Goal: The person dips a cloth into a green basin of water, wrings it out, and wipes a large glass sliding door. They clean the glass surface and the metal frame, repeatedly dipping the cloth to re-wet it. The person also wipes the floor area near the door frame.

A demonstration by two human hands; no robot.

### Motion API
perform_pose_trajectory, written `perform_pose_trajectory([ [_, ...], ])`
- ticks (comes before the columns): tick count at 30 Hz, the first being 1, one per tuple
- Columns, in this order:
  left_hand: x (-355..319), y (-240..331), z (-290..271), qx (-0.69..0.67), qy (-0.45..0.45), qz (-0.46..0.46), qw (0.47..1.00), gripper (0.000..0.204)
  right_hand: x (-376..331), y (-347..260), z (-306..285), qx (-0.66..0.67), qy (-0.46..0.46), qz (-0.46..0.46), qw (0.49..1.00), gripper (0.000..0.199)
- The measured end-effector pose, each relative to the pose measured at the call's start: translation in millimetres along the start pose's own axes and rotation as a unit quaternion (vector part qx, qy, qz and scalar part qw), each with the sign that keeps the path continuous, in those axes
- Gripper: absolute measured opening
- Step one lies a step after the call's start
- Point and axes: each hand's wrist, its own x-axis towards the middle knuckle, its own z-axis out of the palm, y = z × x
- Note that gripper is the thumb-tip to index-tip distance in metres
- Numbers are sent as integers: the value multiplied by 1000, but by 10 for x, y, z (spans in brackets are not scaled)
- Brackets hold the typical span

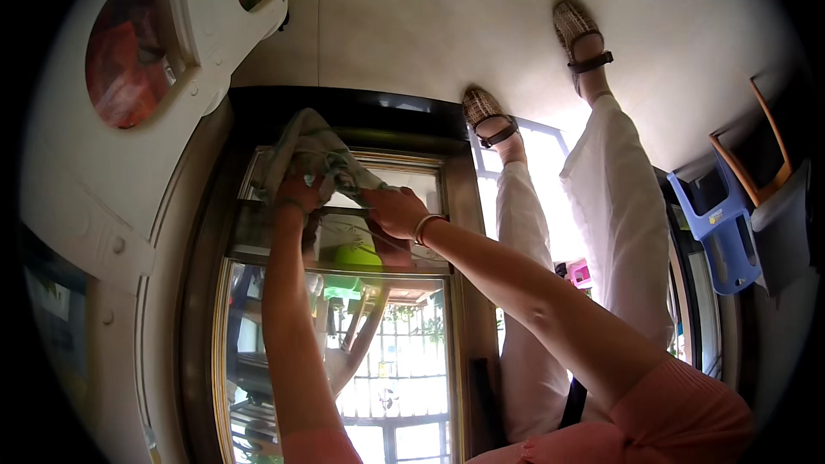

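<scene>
A pale cloth (316, 143) with a greenish pattern hangs bunched between my two hands, in front of a dark cabinet (464, 232) with gold-trimmed glass panels. My left hand (302, 189) is closed on the cloth's left part; its fingers are partly covered by the fabric and a little blurred. On the other side, my right hand (397, 211) grips the cloth's lower right edge, with a bangle at the wrist. Both forearms reach up across the glass (404, 369), which mirrors a bright barred window and an arm.
To the left stands a white plastic storage unit (193, 120) with rounded see-through windows. My legs in white trousers (619, 198) stretch over the pale floor (430, 17) on the right. Farther right are a blue plastic stool (726, 245) and a wooden-framed chair (773, 176).
</scene>
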Motion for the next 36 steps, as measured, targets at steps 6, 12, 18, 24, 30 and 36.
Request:
perform_pose_trajectory([
  [6, -589, 1147, 296, 11, 54, 143, 988, 80, -714, 336, 74, -33, 46, 31, 998, 34],
  [12, -1562, 1674, 458, -83, -51, 222, 970, 71, -1663, 71, 178, 9, 34, 49, 998, 28],
  [18, -2981, 1612, 183, -69, -117, 212, 968, 65, -2505, -507, 505, 34, -54, -7, 998, 25],
  [24, -4575, 1143, -189, -16, -35, 236, 971, 62, -3400, -1402, 577, 108, -166, -99, 975, 32],
  [30, -6015, 685, -507, -4, 1, 239, 971, 61, -3806, -1991, 960, 296, -345, -156, 877, 34],
  [36, -6559, 794, -1344, -83, -199, 169, 962, 55, -3935, -2176, 454, 580, -401, -121, 699, 25],
])
